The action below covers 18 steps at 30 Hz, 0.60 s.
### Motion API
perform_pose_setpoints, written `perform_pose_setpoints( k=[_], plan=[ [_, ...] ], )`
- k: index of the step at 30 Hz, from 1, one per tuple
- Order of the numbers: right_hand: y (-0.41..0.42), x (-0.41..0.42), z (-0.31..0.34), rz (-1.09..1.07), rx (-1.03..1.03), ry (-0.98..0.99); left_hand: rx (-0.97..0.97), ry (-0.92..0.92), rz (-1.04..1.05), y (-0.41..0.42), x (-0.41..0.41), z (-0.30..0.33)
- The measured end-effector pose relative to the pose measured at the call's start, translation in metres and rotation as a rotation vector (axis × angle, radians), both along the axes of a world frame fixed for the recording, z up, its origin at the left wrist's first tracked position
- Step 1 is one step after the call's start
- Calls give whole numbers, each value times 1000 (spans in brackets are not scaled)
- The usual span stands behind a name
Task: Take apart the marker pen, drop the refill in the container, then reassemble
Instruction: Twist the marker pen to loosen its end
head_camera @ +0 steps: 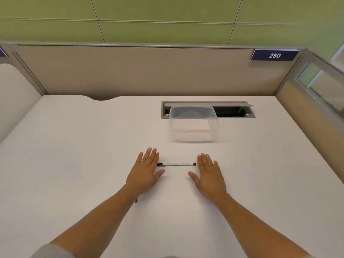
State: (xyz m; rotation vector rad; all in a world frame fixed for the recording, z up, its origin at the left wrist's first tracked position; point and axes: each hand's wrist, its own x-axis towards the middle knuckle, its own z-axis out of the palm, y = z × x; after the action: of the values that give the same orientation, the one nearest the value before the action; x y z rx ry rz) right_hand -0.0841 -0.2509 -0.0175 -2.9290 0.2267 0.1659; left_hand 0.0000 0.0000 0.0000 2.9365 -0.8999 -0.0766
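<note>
Both hands, left (144, 174) and right (209, 175), lie spread flat beside the pen (176, 164); the left one hides its left tip. Clear container (193, 125) beyond, contents indistinct.

Marker pen (176, 164): white barrel w/ tiny black print, black cap and black end. Container (193, 125): clear, colourless plastic. Desk (74, 164): plain off-white, no pattern. Cable tray (208, 109): grey frame, black inside. Partition (130, 71): beige. Sign (274, 55): dark blue, white "250". Wall (167, 15): light green panels w/ pale seams. Sleeve (50, 251): grey, prob. knit.
</note>
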Motion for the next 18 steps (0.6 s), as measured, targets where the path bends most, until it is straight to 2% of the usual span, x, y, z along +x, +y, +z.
perform_pose_setpoints(
  k=[6,9,14,18],
  plan=[
    [5,1,-6,53,16,44,22,93,-54,0,-10,-19],
    [7,4,-8,57,30,33,-37,119,-56,-4,-13,-22],
    [6,1,-8,59,20,-101,-216,46,-40,-8,-18,-18],
    [7,-1,-4,43,11,-131,-241,11,3,-11,-22,-15]
  ],
)
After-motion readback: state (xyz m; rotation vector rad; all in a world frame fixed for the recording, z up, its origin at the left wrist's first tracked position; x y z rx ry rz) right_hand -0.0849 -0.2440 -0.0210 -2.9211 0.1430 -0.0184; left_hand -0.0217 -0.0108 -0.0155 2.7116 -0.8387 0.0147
